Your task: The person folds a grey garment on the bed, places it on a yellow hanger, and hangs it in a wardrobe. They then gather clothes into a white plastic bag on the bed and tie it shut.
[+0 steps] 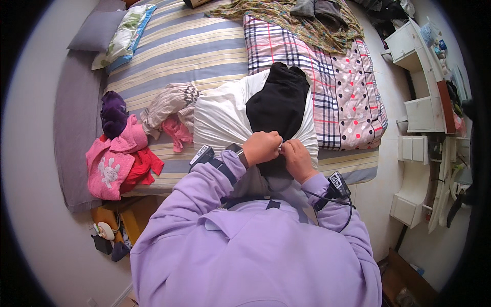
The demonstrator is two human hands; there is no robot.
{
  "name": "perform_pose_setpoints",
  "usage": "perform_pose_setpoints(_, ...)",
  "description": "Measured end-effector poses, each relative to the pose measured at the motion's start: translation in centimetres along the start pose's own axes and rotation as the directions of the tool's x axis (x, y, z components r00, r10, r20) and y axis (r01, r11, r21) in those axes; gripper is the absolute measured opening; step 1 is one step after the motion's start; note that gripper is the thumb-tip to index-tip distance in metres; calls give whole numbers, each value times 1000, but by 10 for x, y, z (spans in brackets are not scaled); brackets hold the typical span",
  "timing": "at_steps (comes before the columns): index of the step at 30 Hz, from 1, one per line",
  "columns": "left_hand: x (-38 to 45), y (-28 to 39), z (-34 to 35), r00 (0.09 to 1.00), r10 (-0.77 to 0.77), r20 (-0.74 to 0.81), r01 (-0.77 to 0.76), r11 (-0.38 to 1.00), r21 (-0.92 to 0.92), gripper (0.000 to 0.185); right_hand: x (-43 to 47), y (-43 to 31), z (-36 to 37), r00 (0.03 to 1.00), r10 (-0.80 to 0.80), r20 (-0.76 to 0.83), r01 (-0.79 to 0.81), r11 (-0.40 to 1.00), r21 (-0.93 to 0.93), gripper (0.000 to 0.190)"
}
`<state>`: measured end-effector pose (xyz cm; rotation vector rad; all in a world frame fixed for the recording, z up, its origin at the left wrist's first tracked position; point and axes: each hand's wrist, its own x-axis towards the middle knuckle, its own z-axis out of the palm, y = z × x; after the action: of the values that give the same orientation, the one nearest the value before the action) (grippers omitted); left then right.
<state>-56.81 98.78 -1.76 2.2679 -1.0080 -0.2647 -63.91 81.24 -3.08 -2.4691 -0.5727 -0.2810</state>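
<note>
A black cloth garment (pixel 279 99) lies on a bunched white cloth (pixel 222 115) at the near edge of the bed. My left hand (pixel 263 148), with a watch at the wrist, is closed on a gathered part at the garment's lower end. My right hand (pixel 298 158) touches it from the right, thumb and fingers pinched together on the same spot. A small pale bit shows between the fingertips; what it is I cannot tell. Below the hands the black cloth hangs toward my lap.
Pink clothing with a rabbit figure (pixel 109 170), a purple cloth (pixel 114 114) and a beige knitted garment (pixel 168 105) lie left on the striped bed sheet (pixel 184 50). A folded plaid quilt (pixel 322 84) lies right. White furniture (pixel 420 115) stands beyond the floor at the right.
</note>
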Motion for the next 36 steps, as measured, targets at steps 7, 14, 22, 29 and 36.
perform_pose_setpoints(7, 4, -13, -5, 928, -306, 214, 346, 920, -184, 27, 2, 5, 5, 1000, 13, -1, -13, 1000, 11, 15)
perform_pose_setpoints(14, 13, -23, -7, 885, -319, 340, 419, 864, -280, 26, -2, -19, -1, 988, 96, -122, -94, 995, 27, 15)
perform_pose_setpoints(22, 12, -35, -4, 871, -321, 371, 459, 799, -387, 29, 0, -32, 26, 941, 240, -237, -236, 971, 46, 14)
perform_pose_setpoints(29, 11, -32, -4, 845, -362, 394, 516, 744, -424, 29, 1, -31, 24, 961, 236, -146, -246, 968, -52, 14)
perform_pose_setpoints(36, 8, -20, -6, 902, -310, 301, 398, 869, -294, 24, 1, -26, 31, 974, 201, -100, -215, 963, -160, 18)
